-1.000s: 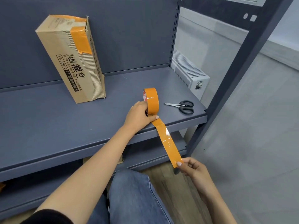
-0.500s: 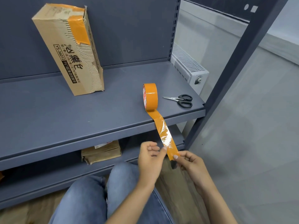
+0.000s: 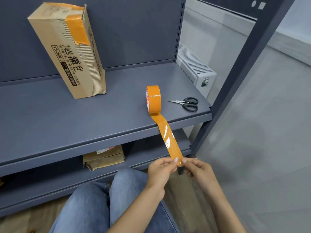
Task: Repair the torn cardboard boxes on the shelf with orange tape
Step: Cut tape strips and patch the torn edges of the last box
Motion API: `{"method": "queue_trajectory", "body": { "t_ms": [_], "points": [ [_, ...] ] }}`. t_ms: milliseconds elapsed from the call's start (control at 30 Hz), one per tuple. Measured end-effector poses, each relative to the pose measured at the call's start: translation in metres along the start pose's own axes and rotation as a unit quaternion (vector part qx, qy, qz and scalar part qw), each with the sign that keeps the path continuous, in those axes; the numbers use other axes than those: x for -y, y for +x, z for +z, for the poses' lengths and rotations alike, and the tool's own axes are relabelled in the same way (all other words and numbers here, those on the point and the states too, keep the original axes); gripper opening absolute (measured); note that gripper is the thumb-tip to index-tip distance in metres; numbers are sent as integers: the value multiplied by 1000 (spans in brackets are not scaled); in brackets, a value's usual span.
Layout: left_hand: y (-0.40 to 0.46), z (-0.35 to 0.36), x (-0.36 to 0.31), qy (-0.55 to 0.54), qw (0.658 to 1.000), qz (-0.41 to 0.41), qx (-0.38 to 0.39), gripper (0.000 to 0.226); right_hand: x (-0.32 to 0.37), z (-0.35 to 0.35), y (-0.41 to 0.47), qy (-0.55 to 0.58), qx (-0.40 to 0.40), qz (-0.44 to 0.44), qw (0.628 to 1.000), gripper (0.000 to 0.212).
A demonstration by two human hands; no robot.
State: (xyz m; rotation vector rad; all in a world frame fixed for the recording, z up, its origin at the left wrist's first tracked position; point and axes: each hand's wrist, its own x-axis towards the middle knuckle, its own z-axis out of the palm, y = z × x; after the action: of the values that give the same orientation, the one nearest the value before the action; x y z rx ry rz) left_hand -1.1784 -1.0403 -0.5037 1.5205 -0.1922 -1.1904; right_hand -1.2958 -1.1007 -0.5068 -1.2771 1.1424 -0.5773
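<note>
An orange tape roll (image 3: 153,99) stands on edge on the grey shelf (image 3: 70,125) near its front right. A pulled-out strip of tape (image 3: 168,137) runs from the roll over the shelf's front edge down to my hands. My left hand (image 3: 161,171) and my right hand (image 3: 196,170) both pinch the strip's free end below the shelf. A torn cardboard box (image 3: 67,49) leans against the back panel at the left, with an orange tape patch near its top. Black scissors (image 3: 186,103) lie to the right of the roll.
A second, flattened cardboard box (image 3: 104,157) lies on the lower shelf. A dark upright post (image 3: 240,78) frames the shelf's right side, with a white radiator (image 3: 195,68) behind it. My knees in jeans (image 3: 107,204) are below the hands.
My left hand let go of the roll, dropped below the shelf and now pinches the strip's end beside my right hand. The roll stands alone on the shelf.
</note>
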Motion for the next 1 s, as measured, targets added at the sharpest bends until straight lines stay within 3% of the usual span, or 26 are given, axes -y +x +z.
{"method": "queue_trajectory", "body": {
  "t_ms": [200, 467, 600, 700, 800, 1000],
  "points": [
    [-2, 2, -4, 22, 1000, 18, -7, 13, 3, 0, 8, -94, -28, -5, 995, 34],
    [-10, 7, -9, -33, 999, -2, 8, 10, 8, -7, 15, -216, -42, -45, 974, 41],
    [-16, 4, -14, -57, 998, -8, 28, 5, 27, -30, 33, -339, -121, -58, 931, 32],
    [-17, 0, -16, -71, 997, -20, 38, 5, 64, -40, 45, -318, -139, -189, 919, 23],
    [-18, -3, -18, -67, 996, -31, 45, 8, 104, -40, 70, -388, -115, -292, 867, 25],
    [-20, -7, -20, -85, 995, -34, 49, 6, 143, -32, 134, -558, -31, -197, 806, 42]
  ]
}}
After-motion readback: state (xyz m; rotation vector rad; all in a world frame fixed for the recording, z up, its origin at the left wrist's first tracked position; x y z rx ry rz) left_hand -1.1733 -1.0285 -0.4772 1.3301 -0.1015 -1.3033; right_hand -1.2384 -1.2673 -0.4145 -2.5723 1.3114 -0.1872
